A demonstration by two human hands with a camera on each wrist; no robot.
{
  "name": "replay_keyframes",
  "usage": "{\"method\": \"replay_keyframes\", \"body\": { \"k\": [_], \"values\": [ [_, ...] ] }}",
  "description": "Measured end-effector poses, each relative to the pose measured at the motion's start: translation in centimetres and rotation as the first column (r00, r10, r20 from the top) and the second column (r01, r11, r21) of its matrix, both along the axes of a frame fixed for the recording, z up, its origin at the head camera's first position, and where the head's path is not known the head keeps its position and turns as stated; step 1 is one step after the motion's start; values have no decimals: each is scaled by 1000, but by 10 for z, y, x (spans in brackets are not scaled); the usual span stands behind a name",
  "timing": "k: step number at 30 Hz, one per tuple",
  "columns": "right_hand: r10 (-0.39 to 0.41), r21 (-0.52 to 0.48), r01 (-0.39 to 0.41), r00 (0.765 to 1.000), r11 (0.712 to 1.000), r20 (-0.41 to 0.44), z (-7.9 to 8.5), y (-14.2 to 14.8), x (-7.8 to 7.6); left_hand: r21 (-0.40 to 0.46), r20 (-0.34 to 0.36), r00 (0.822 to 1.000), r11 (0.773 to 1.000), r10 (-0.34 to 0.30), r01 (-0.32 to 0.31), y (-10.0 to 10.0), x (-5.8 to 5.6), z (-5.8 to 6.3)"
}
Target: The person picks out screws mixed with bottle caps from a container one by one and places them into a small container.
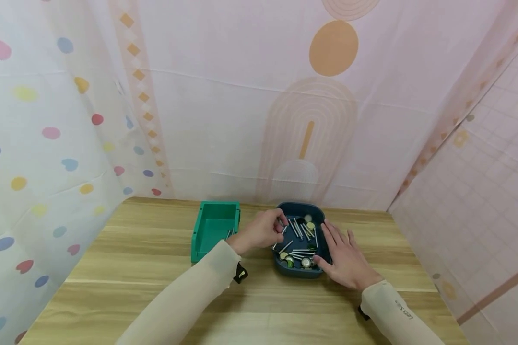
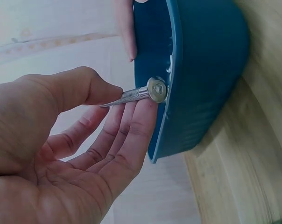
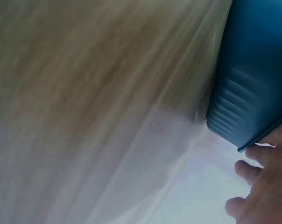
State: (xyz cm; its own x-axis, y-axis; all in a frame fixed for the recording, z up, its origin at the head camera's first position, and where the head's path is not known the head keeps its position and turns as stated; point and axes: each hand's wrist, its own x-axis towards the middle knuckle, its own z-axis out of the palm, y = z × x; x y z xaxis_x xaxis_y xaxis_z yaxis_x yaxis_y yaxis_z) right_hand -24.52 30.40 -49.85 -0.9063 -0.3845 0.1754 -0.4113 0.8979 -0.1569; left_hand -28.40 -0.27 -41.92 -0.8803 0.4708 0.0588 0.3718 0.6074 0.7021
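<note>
Dark blue plastic makes up the tub (image 1: 300, 274) that we see in the head view, standing on the table (image 1: 285, 311) between both hands. Our left hand (image 1: 259, 233) has its fingers curled over the tub's left rim. Our right hand (image 1: 347, 258) rests on the opposite rim, its fingers straight and its thumb reaching over the near part of that edge. Right of the left fingers, loose screws (image 1: 303, 254) and round caps (image 1: 306, 262) lie inside the tub. A green bin (image 1: 217, 227) stands left of those fingers, with a few screws near our wrist.

From the left wrist, we see thumb and fingers pinching one screw (image 2: 135, 94), its flat round head poking out past the fingertips. The tub's rim is just beyond them; we cannot tell whether the screw touches it.

From the right wrist, we see the fingertips slightly spread at the tub's rim, the ridged outer wall above them. The table, blurred, stretches away to their left.
</note>
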Motion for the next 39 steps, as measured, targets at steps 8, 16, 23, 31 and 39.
{"method": "replay_keyframes", "body": {
  "k": [8,16,23,31,39],
  "values": [
    [66,12,-66,998,998,-2,-2,0,0,-2,11,1000,1000,26,-26,-19,4,1],
    [90,4,-90,996,996,19,-4,0,1,-21,3,997,997,71,-71,-40,7,3],
    [85,-7,-85,996,996,33,-4,1,-1,-23,1,997,996,81,-81,-60,3,8],
    [94,-14,-94,995,996,24,1,1,-2,-30,-8,994,994,107,-107,-83,-3,13],
    [91,-17,-90,995,996,33,2,0,-2,-27,-36,990,990,139,-140,-106,-8,8]
  ]
}}
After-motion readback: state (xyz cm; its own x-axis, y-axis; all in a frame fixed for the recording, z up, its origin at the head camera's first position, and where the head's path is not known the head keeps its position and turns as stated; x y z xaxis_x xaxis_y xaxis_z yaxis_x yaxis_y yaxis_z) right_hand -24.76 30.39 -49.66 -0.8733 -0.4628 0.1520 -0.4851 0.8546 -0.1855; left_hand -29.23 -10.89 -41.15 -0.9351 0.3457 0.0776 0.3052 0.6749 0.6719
